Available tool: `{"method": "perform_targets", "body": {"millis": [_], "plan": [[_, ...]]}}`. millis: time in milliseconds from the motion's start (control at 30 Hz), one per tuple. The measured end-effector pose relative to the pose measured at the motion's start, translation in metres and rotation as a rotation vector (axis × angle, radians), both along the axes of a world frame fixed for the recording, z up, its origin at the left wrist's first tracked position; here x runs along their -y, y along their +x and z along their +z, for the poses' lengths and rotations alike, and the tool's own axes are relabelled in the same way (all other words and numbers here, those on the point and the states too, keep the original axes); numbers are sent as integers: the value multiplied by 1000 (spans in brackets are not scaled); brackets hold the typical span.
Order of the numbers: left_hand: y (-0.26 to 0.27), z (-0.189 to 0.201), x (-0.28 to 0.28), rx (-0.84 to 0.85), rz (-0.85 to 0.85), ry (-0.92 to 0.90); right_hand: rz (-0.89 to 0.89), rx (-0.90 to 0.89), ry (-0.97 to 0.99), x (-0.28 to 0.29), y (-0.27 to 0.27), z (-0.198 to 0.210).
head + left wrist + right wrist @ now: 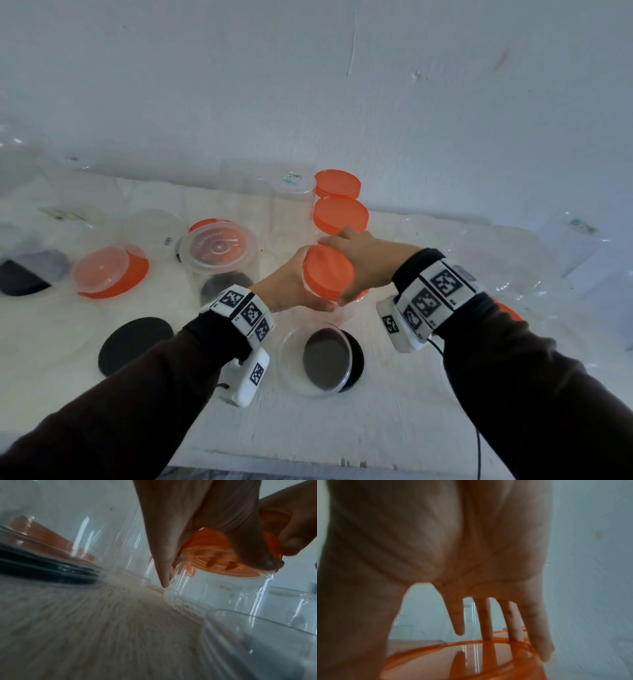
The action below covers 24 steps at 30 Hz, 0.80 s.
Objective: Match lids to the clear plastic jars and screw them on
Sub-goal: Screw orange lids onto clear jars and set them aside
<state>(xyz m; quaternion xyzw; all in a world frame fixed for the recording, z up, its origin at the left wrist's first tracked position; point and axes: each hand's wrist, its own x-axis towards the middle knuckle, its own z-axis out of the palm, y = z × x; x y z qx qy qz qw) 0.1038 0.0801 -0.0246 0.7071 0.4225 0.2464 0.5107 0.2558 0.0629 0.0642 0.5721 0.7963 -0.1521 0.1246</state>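
An orange lid sits tilted on the mouth of a small clear jar at the table's centre. In the left wrist view the orange lid lies askew on the clear jar, with its inner thread showing. My left hand grips the jar at its neck from the left, one finger running down the side. My right hand reaches over from the right. Its fingers are curled over the lid rim, with the thumb on the near side.
Two orange-lidded jars and a tall clear jar stand behind my hands. Left are an upturned clear jar and an orange lid. A black lid and a clear jar over another black lid lie nearer. A wall backs the table.
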Motion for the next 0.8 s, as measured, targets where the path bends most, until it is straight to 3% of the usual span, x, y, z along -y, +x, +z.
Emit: {"method": "perform_targets", "body": {"millis": [333,633,800], "plan": [[-3,-3,-3,-48,-21,-8,70,48,-3,-3,-1,1],[-2,-2,-3,-60,5,11,-78,133,157,5,-8,-2],[-2,-2,-2,-16,10,-3,45,57,-59,1,2,3]]}}
